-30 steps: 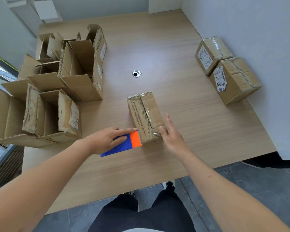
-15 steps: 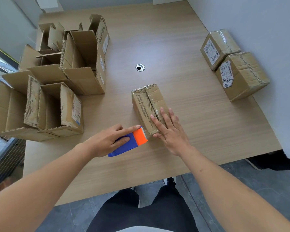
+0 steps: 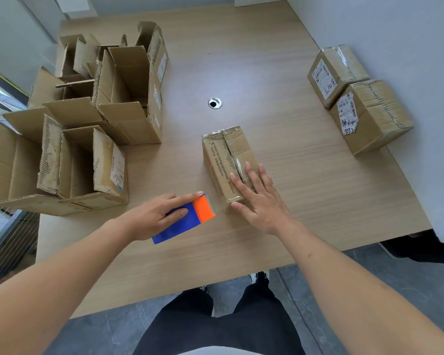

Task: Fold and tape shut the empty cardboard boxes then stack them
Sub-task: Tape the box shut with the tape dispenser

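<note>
A small closed cardboard box (image 3: pixel 226 155) lies in the middle of the wooden table (image 3: pixel 280 73), its flaps folded and tape along the centre seam. My right hand (image 3: pixel 259 198) lies flat on the box's near end, fingers straight and pressing the top. My left hand (image 3: pixel 157 213) grips a blue and orange tape dispenser (image 3: pixel 187 219) just left of the box's near corner, index finger stretched along its top. The dispenser's toothed edge points at the box but stands a little apart from it.
Several open empty boxes (image 3: pixel 128 98) with raised flaps crowd the table's left side. Two taped boxes with labels (image 3: pixel 364 116) sit side by side at the right, against the white wall. A round cable hole (image 3: pixel 215 103) lies beyond the middle box.
My right hand has slid from beside the box's near end onto its top and now presses it flat. The tape dispenser has drawn slightly away from the box.
</note>
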